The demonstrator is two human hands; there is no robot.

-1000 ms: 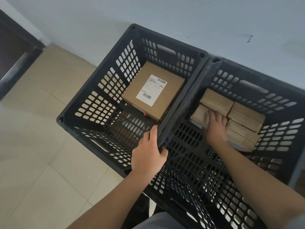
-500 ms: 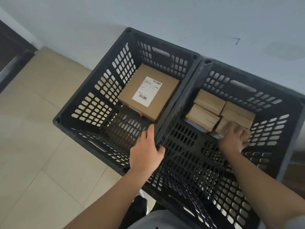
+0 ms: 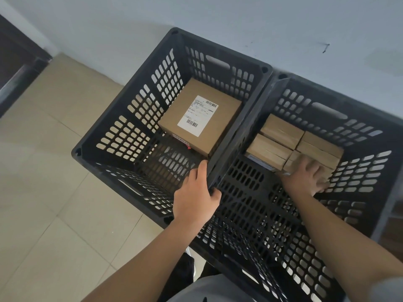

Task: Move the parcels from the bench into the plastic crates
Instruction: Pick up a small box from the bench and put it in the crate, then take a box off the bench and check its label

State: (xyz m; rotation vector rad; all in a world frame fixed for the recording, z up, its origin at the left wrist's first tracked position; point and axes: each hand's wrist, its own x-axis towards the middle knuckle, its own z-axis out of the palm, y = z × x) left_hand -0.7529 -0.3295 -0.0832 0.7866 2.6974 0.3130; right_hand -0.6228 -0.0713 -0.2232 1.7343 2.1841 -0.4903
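The left crate [image 3: 135,136], black plastic with slotted walls, stood on the tiled floor [image 3: 43,192] against the wall. One flat cardboard parcel [image 3: 220,125] with a white shipping label [image 3: 197,115] lay in its far right corner, tight to the wall shared with the neighbouring crate. It appeared stiff-sided and, by its shallow depth, probably light; opposite edges would give the surest hold, since the label face looked smooth and could slip under a flat palm.

The left hand [image 3: 196,192] gripped the rims where the two crates meet, thumb on the left side and fingers curled over the right, apparently steadying the crates.

The right crate [image 3: 359,177] held a block of small brown parcels [image 3: 281,131] packed edge to edge at its far end. They looked rigid, glossy with tape, and light enough for one hand each. Taped faces were judged slippery, so holding across the short sides seemed advisable.

The right hand [image 3: 309,175] rested on the nearest small parcel [image 3: 293,159] in that block, fingers bent over its far edge. Whether this grip held the parcel or merely pressed it into line could not be told. The bench was not in view.
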